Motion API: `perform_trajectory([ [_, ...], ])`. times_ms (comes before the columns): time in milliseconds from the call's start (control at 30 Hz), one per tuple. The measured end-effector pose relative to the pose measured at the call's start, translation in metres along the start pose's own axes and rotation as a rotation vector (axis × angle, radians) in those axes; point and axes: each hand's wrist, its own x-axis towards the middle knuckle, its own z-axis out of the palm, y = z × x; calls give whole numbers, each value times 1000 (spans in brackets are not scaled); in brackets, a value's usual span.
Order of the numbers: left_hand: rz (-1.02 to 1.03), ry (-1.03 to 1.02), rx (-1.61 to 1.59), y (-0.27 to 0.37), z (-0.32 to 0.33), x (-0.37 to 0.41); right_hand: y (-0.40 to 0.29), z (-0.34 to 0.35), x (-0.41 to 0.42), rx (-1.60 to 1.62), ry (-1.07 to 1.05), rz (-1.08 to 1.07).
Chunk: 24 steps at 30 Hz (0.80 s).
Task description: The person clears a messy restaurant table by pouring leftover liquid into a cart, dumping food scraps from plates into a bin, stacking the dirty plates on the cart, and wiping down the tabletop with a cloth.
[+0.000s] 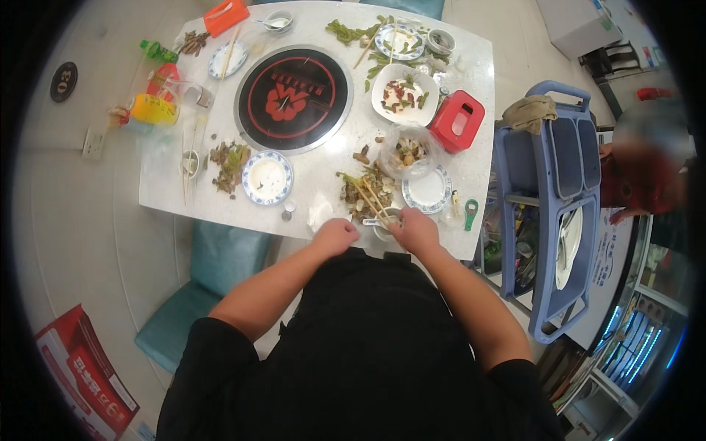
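My right hand is at the rim of a small bowl by the table's near edge, its fingers closed on the bowl's right side. A pair of wooden chopsticks and a white spoon lie across that bowl, close to my fingers. To the left, my left hand hovers at the table edge with curled fingers; nothing shows in it, and its palm is hidden. A crumpled white tissue lies just beyond it. Past the bowl spreads a heap of shells and pods.
A round black hotplate is set into the littered table. Nearby are a patterned plate, another plate, a plastic-lined bowl of scraps, a red tissue box and a green bottle opener. A blue-grey cart stands right; a person is behind it.
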Motion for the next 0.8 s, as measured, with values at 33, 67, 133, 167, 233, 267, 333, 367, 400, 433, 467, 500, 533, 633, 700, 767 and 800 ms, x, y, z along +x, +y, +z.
perform_trajectory([
  [33,21,-34,1,-6,10,5,-8,0,7,-36,-34,2],
  [67,42,-69,2,-12,19,11,-15,1,12,-85,-64,3],
  [133,-69,-131,-95,8,26,9,-9,11,18,-111,-119,42],
  [167,-124,-163,-142,16,29,9,-3,15,19,-124,-147,62],
  [233,-150,-201,-222,8,44,20,4,7,11,-84,-49,95],
  [267,-164,-221,-260,3,51,27,9,1,5,-45,15,113],
  [333,-220,-217,-312,8,56,30,27,-8,-2,71,141,210],
  [367,-252,-209,-340,11,59,31,48,-17,-3,146,201,284],
  [400,-280,-211,-376,12,61,33,68,-26,-6,222,262,356],
  [433,-313,-200,-418,10,62,33,82,-42,-8,238,325,413],
  [467,-343,-199,-450,11,64,34,112,-45,-13,240,401,462],
  [500,-350,-199,-461,11,64,34,126,-54,-17,233,404,511],
  [533,-356,-200,-470,12,66,34,137,-63,-21,226,409,561],
  [633,-360,-203,-471,15,72,34,187,-48,-27,306,283,598],
  [700,-359,-194,-473,15,74,36,202,-36,-25,307,214,565],
  [767,-360,-179,-481,14,76,37,204,-26,-20,341,164,535],
  [800,-362,-171,-493,14,76,35,200,-25,-18,318,163,520],
])
